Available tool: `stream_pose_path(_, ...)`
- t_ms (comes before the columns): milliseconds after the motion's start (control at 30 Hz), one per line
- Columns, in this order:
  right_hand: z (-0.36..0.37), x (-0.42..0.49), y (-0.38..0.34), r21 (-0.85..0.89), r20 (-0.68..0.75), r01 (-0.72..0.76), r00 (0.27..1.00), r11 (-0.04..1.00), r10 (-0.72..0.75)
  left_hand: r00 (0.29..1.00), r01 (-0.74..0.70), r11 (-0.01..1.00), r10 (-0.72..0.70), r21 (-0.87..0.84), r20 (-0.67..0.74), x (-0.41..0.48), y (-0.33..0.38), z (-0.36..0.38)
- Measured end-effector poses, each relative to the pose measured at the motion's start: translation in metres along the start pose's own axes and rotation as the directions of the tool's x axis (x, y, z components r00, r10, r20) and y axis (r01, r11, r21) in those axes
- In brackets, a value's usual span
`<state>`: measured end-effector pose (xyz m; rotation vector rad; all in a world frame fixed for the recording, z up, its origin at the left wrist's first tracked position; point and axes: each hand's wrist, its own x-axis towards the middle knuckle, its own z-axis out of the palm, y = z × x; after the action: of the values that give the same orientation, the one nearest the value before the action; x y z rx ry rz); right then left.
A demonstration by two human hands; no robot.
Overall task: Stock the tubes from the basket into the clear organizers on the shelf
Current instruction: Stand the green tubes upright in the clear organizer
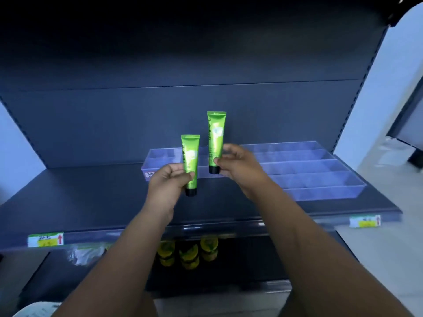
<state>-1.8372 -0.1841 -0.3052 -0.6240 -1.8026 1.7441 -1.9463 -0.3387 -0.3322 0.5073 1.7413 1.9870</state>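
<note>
I hold two green tubes with black caps upright, caps down, above the shelf. My left hand point(166, 183) grips the shorter-looking left tube point(190, 154) near its cap. My right hand point(238, 165) pinches the right tube point(216, 136) just above its cap; this tube sits higher. Behind and to the right of my hands lie the clear organizers point(320, 177) with long divided compartments on the dark shelf point(91, 195). The compartments in view hold no tubes. The basket is not in view.
The shelf's front rail carries price labels at the left point(45, 240) and right point(365, 221). On the lower shelf stand several yellow-green bottles point(188, 252) and a plastic-wrapped item point(87, 253). A light floor shows at the right.
</note>
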Motion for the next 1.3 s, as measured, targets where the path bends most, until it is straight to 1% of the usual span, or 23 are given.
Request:
stream_pose_path(100,-0.032,-0.003,0.002,0.068,-0.044,0.009,0.999,0.998,-0.006,0.999,-0.012,0.999,0.013,-0.036,0.03,-0.003,-0.003,0.036)
stream_pose_path(200,-0.064,-0.012,0.004,0.049,-0.086,0.009,0.996,0.999,-0.005,0.997,-0.026,0.999,0.028,-0.026,0.071,-0.007,-0.007,0.073)
stream_pose_path(333,-0.108,-0.025,-0.001,0.049,-0.193,0.009,0.981,0.999,0.001,0.994,-0.018,1.0,0.021,-0.025,0.11,-0.011,-0.013,0.117)
stream_pose_path(433,-0.136,-0.035,-0.004,-0.045,-0.228,0.006,0.974,0.999,-0.017,0.991,-0.011,1.0,0.015,-0.026,0.134,-0.016,-0.017,0.146)
stream_pose_path(533,-0.158,-0.046,-0.002,-0.158,-0.197,0.002,0.98,0.987,-0.033,0.992,0.005,0.999,0.0,-0.038,0.13,-0.017,-0.017,0.169)
stream_pose_path(600,-0.168,-0.053,0.002,-0.233,-0.184,-0.002,0.982,0.972,-0.042,0.988,-0.028,1.0,0.029,-0.006,0.151,-0.014,-0.015,0.178)
stream_pose_path(700,-0.178,-0.052,0.008,-0.264,-0.213,-0.02,0.976,0.964,-0.038,0.971,-0.083,0.996,0.074,0.029,0.227,-0.01,-0.014,0.184)
stream_pose_path(767,-0.179,-0.045,0.009,-0.244,-0.233,-0.024,0.972,0.969,-0.035,0.973,-0.091,0.996,0.085,0.02,0.215,-0.002,-0.016,0.184)
stream_pose_path(900,-0.175,-0.025,0.011,-0.146,-0.29,-0.023,0.957,0.989,-0.02,0.993,-0.085,0.996,0.086,-0.018,0.077,0.021,-0.021,0.182)
stream_pose_path(1000,-0.173,-0.003,0.012,-0.064,-0.32,-0.012,0.947,0.998,-0.009,0.994,-0.107,0.994,0.108,-0.037,0.03,0.047,-0.02,0.181)
stream_pose_path(1067,-0.174,0.016,0.011,-0.072,-0.341,0.001,0.94,0.997,-0.026,0.991,-0.131,0.991,0.132,-0.031,0.032,0.067,-0.016,0.182)
stream_pose_path(1167,-0.178,0.047,0.01,-0.14,-0.337,0.015,0.939,0.99,-0.062,0.982,-0.179,0.984,0.179,-0.012,0.054,0.097,-0.013,0.189)
stream_pose_path(1300,-0.187,0.084,0.013,-0.207,-0.329,0.006,0.941,0.978,-0.076,0.967,-0.239,0.97,0.233,0.053,0.101,0.134,-0.017,0.203)
